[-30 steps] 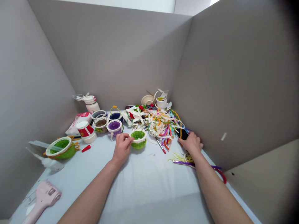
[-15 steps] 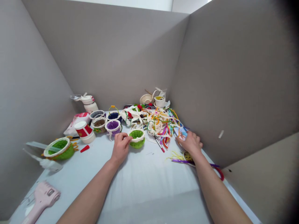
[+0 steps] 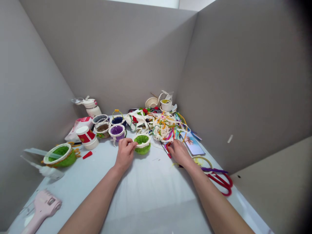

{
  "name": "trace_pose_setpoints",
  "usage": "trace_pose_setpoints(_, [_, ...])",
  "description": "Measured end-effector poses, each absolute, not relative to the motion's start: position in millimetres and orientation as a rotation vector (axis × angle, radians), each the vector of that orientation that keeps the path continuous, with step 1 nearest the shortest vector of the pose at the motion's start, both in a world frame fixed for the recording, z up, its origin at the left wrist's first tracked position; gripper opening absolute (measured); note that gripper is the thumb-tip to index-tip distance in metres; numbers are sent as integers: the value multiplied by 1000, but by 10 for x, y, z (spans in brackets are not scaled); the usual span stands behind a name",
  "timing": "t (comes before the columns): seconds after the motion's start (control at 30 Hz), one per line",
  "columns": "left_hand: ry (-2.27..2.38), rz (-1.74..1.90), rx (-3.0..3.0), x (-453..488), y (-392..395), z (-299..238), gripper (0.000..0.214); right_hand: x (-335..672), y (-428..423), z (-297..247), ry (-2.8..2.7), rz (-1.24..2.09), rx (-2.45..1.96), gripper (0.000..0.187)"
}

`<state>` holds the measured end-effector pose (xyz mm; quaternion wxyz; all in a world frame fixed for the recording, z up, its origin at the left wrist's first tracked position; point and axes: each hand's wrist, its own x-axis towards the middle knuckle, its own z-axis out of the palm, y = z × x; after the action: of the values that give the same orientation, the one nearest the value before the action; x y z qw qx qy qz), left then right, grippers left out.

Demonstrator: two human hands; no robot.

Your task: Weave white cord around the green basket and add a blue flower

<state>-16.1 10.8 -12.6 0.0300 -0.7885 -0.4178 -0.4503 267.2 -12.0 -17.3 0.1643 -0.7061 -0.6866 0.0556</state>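
A small green woven basket (image 3: 143, 150) with a white braided rim stands on the table. My left hand (image 3: 125, 151) is closed, pinching the left side of its rim between thumb and fingers. To the right, my right hand (image 3: 179, 152) reaches to the front edge of a tangled pile of coloured strips and white lace (image 3: 162, 128). Its bent fingers are beside a red strip and a pen (image 3: 166, 150); the fingertips are partly hidden, so I cannot tell whether they grip anything.
A phone (image 3: 193, 144) lies right of the pile, with red-handled scissors (image 3: 225, 185) nearer me. Small baskets, including a purple one (image 3: 117, 130), stand left of the green basket. Further left are a paper cup (image 3: 85, 136), a larger green basket (image 3: 69, 160) and a pink glue gun (image 3: 45, 204).
My right hand has moved left from the phone to the strip pile, uncovering the phone and more of the scissors. My left hand stays on the green basket's rim.
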Motion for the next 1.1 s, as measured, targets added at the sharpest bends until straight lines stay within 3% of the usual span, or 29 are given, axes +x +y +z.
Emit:
trace_pose_setpoints(0.13, [-1279, -1391, -2435, -165, 108, -125, 16, 2733, -104, -167, -2006, 158, -1795, 15])
trace_pose_setpoints(0.43, [-1267, -1394, -2447, -134, 90, -127, 16, 2747, -200, 32, -1711, -132, -1728, 19])
trace_pose_setpoints(0.57, [-1280, -1363, -2492, -89, 54, -126, 16, 2382, -270, 342, -1904, 32, -1260, 13])
trace_pose_setpoints(0.67, [-1312, -1330, -2527, -89, 18, -95, 15, 2064, -232, 452, -2114, 162, -1049, 20])
trace_pose_setpoints(0.87, [-1403, -1437, -2591, -145, -36, -18, 28, 1735, -85, 334, -2323, 194, -1177, 31])
trace_pose_setpoints(1.0, [-1717, -1697, -2487, -152, -20, -45, 11, 1808, -84, 386, -2350, 213, -1237, 37])
trace_pose_setpoints(1.1, [-1967, -1670, -2545, -115, -26, -71, 29, 1972, -68, 492, -2385, 289, -1242, 42])
